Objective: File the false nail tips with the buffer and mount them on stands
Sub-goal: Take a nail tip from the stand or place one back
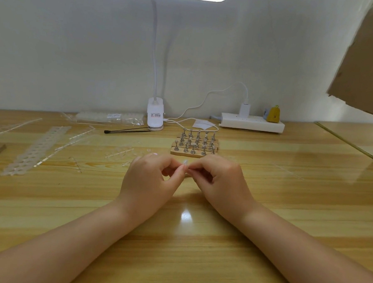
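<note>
Both hands meet over the middle of the wooden table (176,238). My left hand (151,178) and my right hand (220,182) pinch a small clear false nail tip (184,163) between their fingertips. Just behind the hands sits a wooden block of several metal stands (195,145); whether any carry tips is too small to tell. Clear plastic tip strips (118,151) lie left of the stands. No buffer shows plainly.
A white perforated strip (36,148) and clear sprues lie at the left. A bag of tips (110,118), a clip lamp (155,116), a black stick (125,130) and a power strip (252,123) line the back edge. Cardboard (367,60) hangs at the upper right.
</note>
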A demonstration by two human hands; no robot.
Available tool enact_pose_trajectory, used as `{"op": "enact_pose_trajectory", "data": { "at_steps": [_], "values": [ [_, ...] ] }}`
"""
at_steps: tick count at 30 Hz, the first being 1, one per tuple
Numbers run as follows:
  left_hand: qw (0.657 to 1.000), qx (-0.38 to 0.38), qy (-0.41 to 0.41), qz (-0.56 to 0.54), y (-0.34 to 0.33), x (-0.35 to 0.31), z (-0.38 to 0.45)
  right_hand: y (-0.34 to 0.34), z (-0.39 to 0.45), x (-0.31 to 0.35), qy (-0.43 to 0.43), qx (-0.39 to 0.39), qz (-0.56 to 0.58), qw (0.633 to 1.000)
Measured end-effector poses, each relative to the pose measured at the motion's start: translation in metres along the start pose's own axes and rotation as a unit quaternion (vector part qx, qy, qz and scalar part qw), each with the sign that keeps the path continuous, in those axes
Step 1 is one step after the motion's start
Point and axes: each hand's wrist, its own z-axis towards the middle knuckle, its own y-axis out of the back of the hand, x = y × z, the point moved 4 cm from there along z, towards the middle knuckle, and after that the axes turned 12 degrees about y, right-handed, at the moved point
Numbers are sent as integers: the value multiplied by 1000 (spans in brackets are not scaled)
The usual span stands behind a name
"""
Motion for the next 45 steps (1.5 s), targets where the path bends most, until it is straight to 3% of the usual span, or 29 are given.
{"op": "enact_pose_trajectory", "data": {
  "at_steps": [9,12,18,29,37,39,45],
  "values": [
    [999,16,14,-41,-1,1,-1,-1,-1,0,41,20,-26,999],
    [999,-10,1,-31,3,-2,-1,-2,1,-4,-12,5,5,1000],
    [997,-26,66,-26,4,8,5,-3,-4,-27,-191,-51,58,978],
    [997,12,79,23,-5,6,3,-16,-1,-39,-253,104,-56,960],
    [996,10,76,39,-3,7,1,3,6,-24,-260,105,-112,953],
    [996,17,84,38,-3,9,2,19,14,-31,-289,137,-138,937],
    [996,29,81,29,-5,9,2,69,6,-79,-404,282,-230,839]
  ]
}}
